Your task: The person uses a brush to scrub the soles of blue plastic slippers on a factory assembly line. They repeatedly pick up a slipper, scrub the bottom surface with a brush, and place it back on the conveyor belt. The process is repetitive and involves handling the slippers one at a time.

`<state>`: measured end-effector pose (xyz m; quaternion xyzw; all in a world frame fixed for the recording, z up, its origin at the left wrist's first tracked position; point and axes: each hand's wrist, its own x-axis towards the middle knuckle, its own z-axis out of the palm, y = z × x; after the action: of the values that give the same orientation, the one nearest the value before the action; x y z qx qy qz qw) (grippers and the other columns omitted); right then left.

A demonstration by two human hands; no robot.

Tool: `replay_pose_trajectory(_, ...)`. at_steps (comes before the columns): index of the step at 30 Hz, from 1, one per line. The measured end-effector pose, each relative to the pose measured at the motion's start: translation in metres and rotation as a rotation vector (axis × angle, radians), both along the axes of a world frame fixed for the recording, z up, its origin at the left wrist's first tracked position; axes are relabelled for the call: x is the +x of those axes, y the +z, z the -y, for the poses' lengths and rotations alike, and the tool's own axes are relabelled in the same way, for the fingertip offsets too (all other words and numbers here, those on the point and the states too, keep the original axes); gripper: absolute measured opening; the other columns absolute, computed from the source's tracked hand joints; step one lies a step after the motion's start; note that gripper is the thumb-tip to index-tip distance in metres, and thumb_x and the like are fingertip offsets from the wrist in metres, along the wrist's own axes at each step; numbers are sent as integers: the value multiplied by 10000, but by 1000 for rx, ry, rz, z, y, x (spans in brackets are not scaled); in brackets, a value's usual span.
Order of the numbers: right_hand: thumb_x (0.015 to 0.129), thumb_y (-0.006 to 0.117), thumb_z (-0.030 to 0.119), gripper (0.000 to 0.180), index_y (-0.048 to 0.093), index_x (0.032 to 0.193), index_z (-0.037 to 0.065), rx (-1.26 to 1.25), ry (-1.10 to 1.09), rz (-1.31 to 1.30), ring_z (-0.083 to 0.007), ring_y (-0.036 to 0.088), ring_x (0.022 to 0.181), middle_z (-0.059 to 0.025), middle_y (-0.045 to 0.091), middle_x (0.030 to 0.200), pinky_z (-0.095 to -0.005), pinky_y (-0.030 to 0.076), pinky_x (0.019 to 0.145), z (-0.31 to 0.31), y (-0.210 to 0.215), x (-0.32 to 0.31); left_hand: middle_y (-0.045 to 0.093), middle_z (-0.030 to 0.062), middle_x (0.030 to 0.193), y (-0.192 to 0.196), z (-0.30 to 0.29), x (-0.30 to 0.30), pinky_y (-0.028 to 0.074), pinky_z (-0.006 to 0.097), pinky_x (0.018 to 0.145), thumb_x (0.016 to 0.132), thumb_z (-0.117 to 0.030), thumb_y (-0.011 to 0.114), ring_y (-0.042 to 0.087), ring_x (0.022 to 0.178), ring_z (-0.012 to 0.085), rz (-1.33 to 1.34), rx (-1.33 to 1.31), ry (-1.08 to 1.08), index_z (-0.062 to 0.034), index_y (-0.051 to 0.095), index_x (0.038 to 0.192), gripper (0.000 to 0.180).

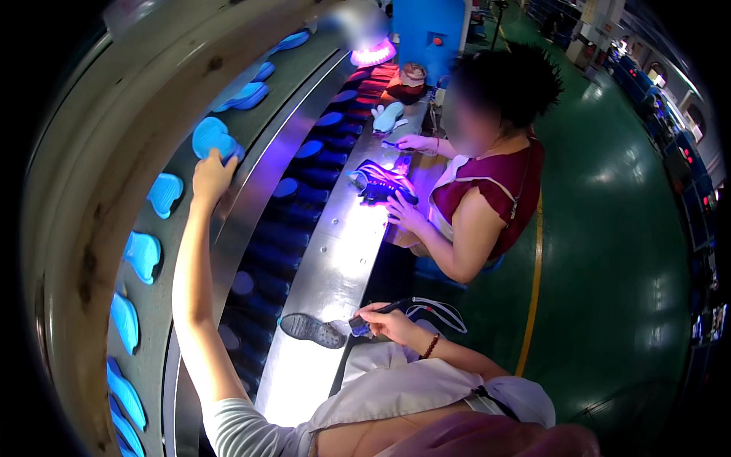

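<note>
Out at the end of my stretched arm, my left hand point(212, 177) pinches the near end of a light blue shoe sole point(211, 137) on the upper belt. Its fingertips are partly hidden against the sole. Close to my lap, my right hand point(388, 322) is closed round a dark-handled brush point(359, 326) with its bristles pointing left. A grey speckled shoe outsole point(311, 330) lies on the metal ledge point(324, 251), just left of the brush and apart from it.
More blue soles point(142, 255) line the curved belt point(177, 251). A dark roller conveyor point(263, 247) with oval pieces runs below it. A co-worker point(487, 190) beside me holds a small brush over a dark shoe point(384, 183). A pink-lit lamp point(373, 52) hangs at the far end.
</note>
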<state>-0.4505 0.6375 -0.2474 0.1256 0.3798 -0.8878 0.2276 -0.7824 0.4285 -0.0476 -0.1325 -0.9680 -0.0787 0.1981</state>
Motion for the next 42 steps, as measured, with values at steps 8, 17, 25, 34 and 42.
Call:
replay_pose_trajectory(8, 827, 530, 81, 166, 555, 983, 28, -34, -71, 56, -145, 584, 755, -90, 590, 943, -232, 451, 592, 26, -17, 11, 476, 60, 885, -48, 13, 157, 365, 298, 813, 765, -187, 606, 448, 868, 143, -483, 1595, -229, -27, 473, 836, 219)
replay_pose_trajectory(17, 782, 570, 15, 251, 539, 1027, -29, 59, -13, -92, -162, 597, 811, -107, 601, 936, -221, 470, 690, 61, -1, 12, 496, 232, 1113, -90, 89, 278, 444, 434, 853, 667, -71, 528, 521, 1012, 308, 787, 2403, -509, 117, 388, 1122, 512)
replay_pose_trajectory(25, 763, 548, -21, 201, 556, 964, -25, 98, 16, -182, -182, 593, 803, -140, 601, 937, -240, 469, 661, 66, 32, 5, 478, 211, 1137, -101, 115, 388, 407, 450, 879, 640, -376, 617, 509, 997, 357, 1007, 1997, -614, 46, 318, 1244, 795)
replay_pose_trajectory(34, 764, 523, -3, 195, 525, 951, -56, -24, 332, -563, -205, 589, 770, -186, 586, 955, -304, 491, 678, 138, 103, 0, 413, 238, 1202, -135, 96, 407, 331, 517, 921, 566, -841, 250, 422, 1081, 421, 841, 2550, -574, -62, 255, 1308, 1075)
replay_pose_trajectory(42, 740, 602, 46, 161, 609, 884, -27, 379, 220, -745, -108, 580, 733, -91, 629, 811, -220, 460, 677, 191, 107, -34, 508, 207, 1068, -128, 88, 422, 404, 478, 850, 683, -778, 51, 528, 944, 332, 730, 2589, -417, -54, 355, 1244, 966)
